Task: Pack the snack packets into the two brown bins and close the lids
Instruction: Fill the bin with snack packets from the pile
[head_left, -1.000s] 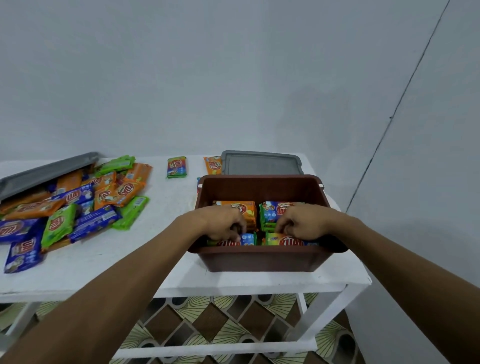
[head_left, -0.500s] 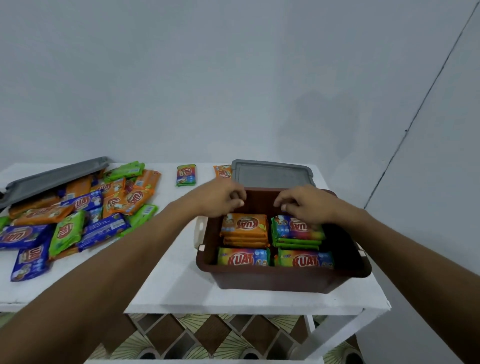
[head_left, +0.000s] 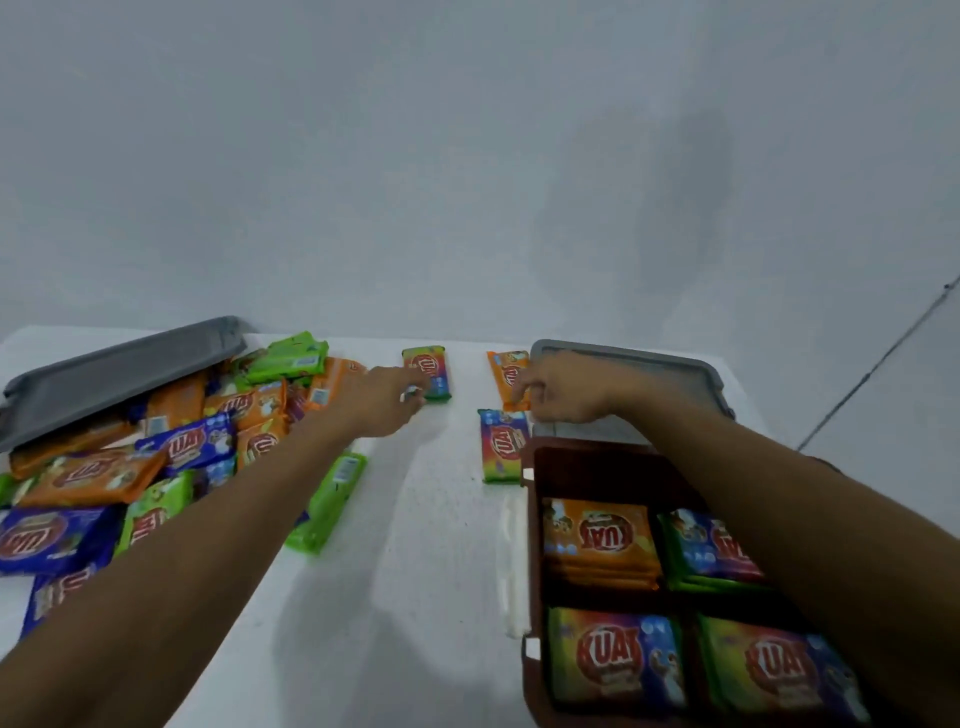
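Left hand (head_left: 384, 402) fingers touch multicolour foil packet (head_left: 432, 366), grip indeterminate; right hand (head_left: 563, 395) fingers pinch orange foil packet (head_left: 508, 371).

Glossy packets (head_left: 601, 538), plastic bin (head_left: 597, 467)

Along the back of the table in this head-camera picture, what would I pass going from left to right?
tilted gray lid → green packets → left hand → rainbow packet → orange packet → right hand → second gray lid
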